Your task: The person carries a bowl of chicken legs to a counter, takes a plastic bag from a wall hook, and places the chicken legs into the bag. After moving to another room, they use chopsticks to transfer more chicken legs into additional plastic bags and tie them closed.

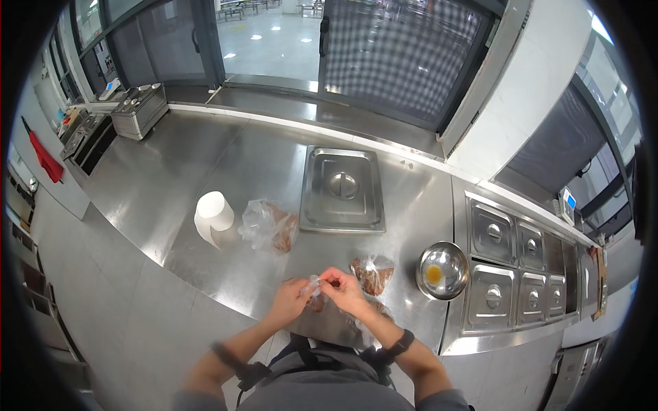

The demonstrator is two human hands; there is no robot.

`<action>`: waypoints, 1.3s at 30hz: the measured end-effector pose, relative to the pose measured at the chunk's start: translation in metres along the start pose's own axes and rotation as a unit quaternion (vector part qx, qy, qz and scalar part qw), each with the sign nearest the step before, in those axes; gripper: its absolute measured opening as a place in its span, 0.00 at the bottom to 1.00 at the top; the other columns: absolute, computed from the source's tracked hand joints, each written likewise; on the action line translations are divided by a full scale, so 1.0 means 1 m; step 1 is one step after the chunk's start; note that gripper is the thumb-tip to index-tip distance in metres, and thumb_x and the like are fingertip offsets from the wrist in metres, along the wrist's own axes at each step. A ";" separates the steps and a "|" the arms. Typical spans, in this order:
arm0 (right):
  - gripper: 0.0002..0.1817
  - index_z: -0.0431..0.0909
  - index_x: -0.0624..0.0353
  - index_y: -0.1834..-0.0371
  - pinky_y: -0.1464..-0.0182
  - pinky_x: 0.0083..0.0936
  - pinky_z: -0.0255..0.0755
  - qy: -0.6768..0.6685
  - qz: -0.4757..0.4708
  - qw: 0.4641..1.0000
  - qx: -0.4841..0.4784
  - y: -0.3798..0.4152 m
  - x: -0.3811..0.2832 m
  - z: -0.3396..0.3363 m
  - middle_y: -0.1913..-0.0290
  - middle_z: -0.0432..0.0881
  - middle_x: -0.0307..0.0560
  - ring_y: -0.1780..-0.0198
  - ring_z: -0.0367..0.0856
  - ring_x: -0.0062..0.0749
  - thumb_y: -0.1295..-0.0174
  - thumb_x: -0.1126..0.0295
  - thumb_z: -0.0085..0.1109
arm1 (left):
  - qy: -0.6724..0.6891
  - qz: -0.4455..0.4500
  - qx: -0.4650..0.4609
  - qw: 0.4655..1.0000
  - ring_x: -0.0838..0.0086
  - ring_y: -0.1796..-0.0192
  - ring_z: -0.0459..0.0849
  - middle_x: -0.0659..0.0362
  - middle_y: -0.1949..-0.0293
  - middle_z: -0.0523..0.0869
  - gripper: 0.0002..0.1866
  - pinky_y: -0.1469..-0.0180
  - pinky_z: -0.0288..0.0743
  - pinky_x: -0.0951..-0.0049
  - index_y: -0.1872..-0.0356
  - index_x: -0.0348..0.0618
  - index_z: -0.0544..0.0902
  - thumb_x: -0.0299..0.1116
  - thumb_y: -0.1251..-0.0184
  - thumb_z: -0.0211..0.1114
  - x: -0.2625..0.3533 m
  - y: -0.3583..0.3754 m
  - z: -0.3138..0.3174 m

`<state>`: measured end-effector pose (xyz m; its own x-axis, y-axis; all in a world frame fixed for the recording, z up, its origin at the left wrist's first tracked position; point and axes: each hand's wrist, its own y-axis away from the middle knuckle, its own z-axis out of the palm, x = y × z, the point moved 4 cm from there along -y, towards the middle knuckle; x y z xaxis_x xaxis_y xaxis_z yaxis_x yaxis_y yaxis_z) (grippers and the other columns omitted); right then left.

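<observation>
Both of my hands meet over the front edge of the steel counter, with a small clear plastic bag (315,301) of reddish-brown food between them. My left hand (293,296) pinches one side of the bag's top. At its other side, my right hand (341,288) has its fingers closed on the gathered plastic. Just right of my right hand lies another clear bag (373,275) with brown food in it. A further bag is partly hidden under my right forearm. Up and to the left, a larger clear bag (271,225) holds similar food.
A white paper roll (215,211) stands at the left. Behind my hands lies a lidded steel pan (343,188). To the right are a steel bowl (443,270) with yellow liquid and several lidded containers (491,297) set in the counter.
</observation>
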<state>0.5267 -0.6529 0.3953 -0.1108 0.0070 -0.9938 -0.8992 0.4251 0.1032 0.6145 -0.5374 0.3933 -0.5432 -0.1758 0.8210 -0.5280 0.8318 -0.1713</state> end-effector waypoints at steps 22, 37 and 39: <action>0.10 0.75 0.59 0.63 0.68 0.15 0.69 0.190 -0.088 0.973 0.092 0.021 -0.056 -0.053 0.68 0.74 0.41 0.71 0.74 0.22 0.49 0.75 0.59 | 0.069 -0.062 0.185 0.978 0.74 0.65 0.75 0.55 0.69 0.79 0.12 0.59 0.68 0.78 0.59 0.32 0.75 0.29 0.42 0.55 -0.029 -0.088 -0.098; 0.17 0.70 0.63 0.53 0.61 0.32 0.70 0.204 0.064 0.956 -0.199 -0.020 -0.060 0.062 0.67 0.77 0.55 0.63 0.76 0.38 0.47 0.70 0.53 | 0.135 -0.029 -0.014 0.990 0.67 0.40 0.64 0.52 0.41 0.64 0.34 0.42 0.59 0.64 0.41 0.40 0.63 0.32 0.51 0.67 0.056 0.011 -0.112; 0.16 0.70 0.63 0.53 0.55 0.34 0.68 0.163 0.039 0.966 -0.196 -0.017 -0.061 0.064 0.57 0.75 0.58 0.56 0.74 0.47 0.46 0.72 0.50 | 0.034 -0.015 -0.022 0.999 0.62 0.33 0.54 0.53 0.35 0.54 0.43 0.37 0.48 0.56 0.36 0.42 0.55 0.38 0.54 0.69 0.048 0.020 -0.113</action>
<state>0.5759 -0.6026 0.4517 -0.2538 -0.2884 -0.9233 -0.9671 0.0584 0.2476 0.6519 -0.4691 0.4906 -0.4810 -0.1663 0.8608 -0.5132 0.8494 -0.1227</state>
